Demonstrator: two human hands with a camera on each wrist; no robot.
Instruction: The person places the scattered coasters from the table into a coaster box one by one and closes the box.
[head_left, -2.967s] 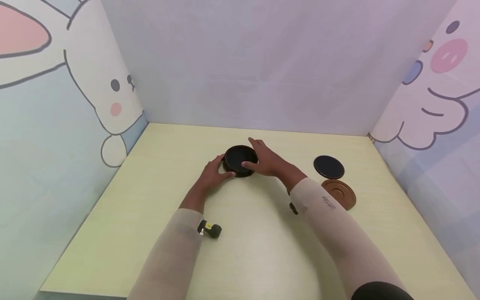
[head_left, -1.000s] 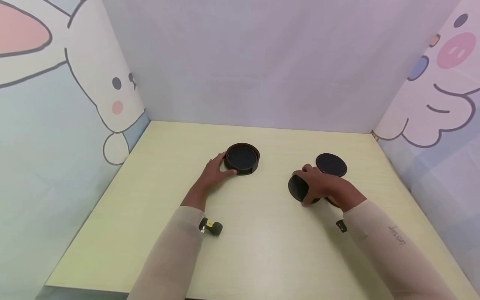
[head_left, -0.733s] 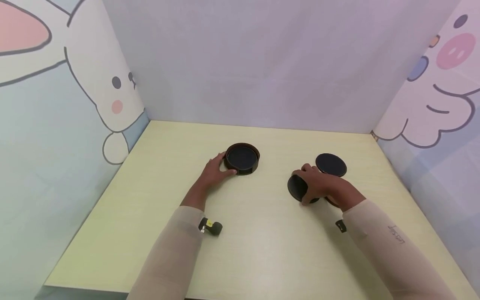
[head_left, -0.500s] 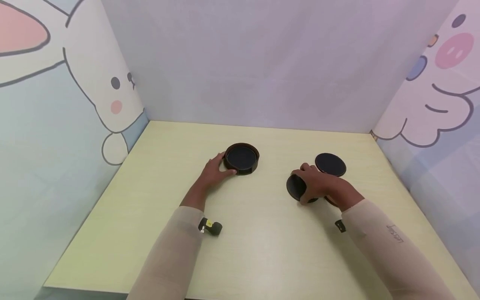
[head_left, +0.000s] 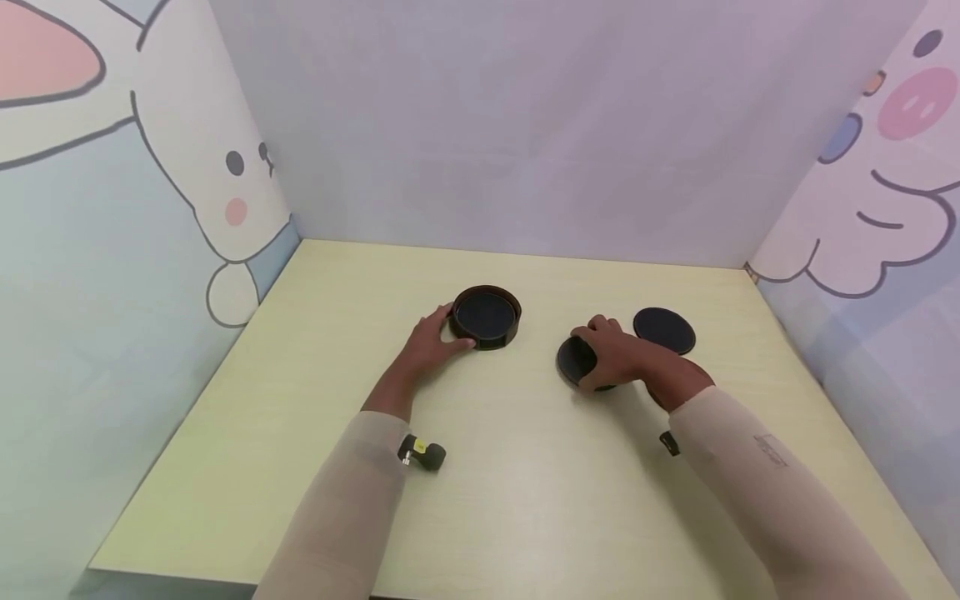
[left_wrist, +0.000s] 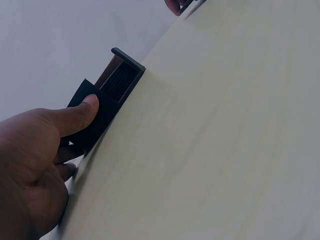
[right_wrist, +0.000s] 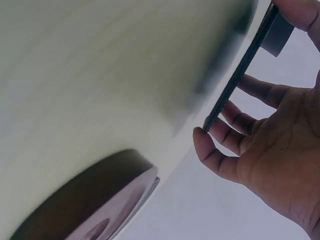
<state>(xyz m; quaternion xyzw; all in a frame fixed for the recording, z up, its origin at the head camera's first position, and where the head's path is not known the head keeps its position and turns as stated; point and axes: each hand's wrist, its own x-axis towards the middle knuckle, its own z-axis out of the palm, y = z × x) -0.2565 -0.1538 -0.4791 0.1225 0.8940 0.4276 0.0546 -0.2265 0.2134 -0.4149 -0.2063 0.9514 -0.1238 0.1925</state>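
On the table, my left hand (head_left: pixel 429 343) holds the left side of a round dark coaster holder (head_left: pixel 497 342), thumb against its front. Through a side slot of this holder, the left wrist view shows ridged dark edges stacked inside (left_wrist: pixel 119 82). My right hand (head_left: pixel 613 354) grips a round black coaster (head_left: pixel 574 360) by its edge, to the right of the holder. Seen from the right wrist, the coaster (right_wrist: pixel 240 72) is edge-on, with fingertips curled at its rim and a shadow beneath on the table.
Another black coaster (head_left: pixel 664 330) lies farther right on the table. Close to it is a brown disc (right_wrist: pixel 90 190) with raised rings, partly hidden by my right wrist in the head view. Printed walls (head_left: pixel 480 125) enclose the back and both sides of the table.
My right hand moved from the holder to the right, where it held the black coaster; lately it has come a little left with it. My left hand stays on the holder.
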